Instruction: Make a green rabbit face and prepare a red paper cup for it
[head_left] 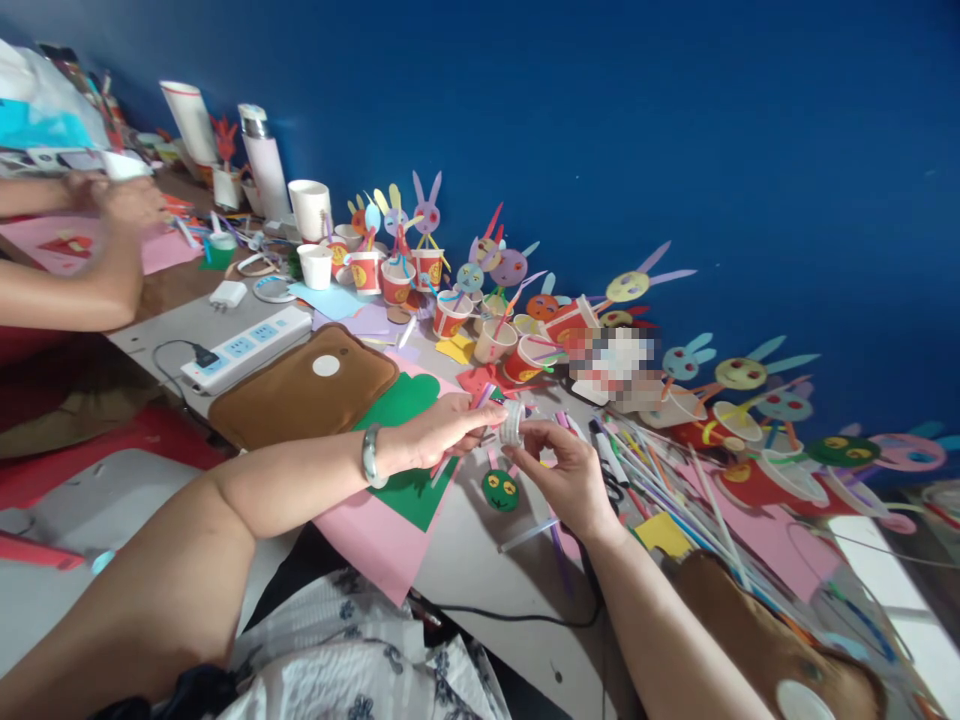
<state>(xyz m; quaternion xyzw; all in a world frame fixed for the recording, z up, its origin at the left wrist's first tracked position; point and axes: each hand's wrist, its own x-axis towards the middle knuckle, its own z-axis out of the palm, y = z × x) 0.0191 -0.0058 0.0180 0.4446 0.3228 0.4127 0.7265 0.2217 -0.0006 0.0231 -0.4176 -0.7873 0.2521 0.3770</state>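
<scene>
Near the middle of the head view, my left hand [454, 425] is closed round thin purple strips [486, 395]. Its fingertips reach a small whitish roll, which looks like tape [512, 424]. My right hand [559, 465] pinches the same roll from the right side with thumb and fingers. Just below the roll lies a round green paper face [500, 490] with yellow eyes, on the grey table [480, 570]. Green paper [409, 485] and pink paper [375, 545] lie under and beside my left forearm.
Rabbit-faced paper cups [451, 315] line the blue wall. Left are a brown pad [300, 385], a power strip [247, 350] and another person's hands [131, 200]. Right lie pipe cleaners [675, 500], a marker [609, 452] and black scissors [613, 485]. A black cable [517, 615] crosses the front.
</scene>
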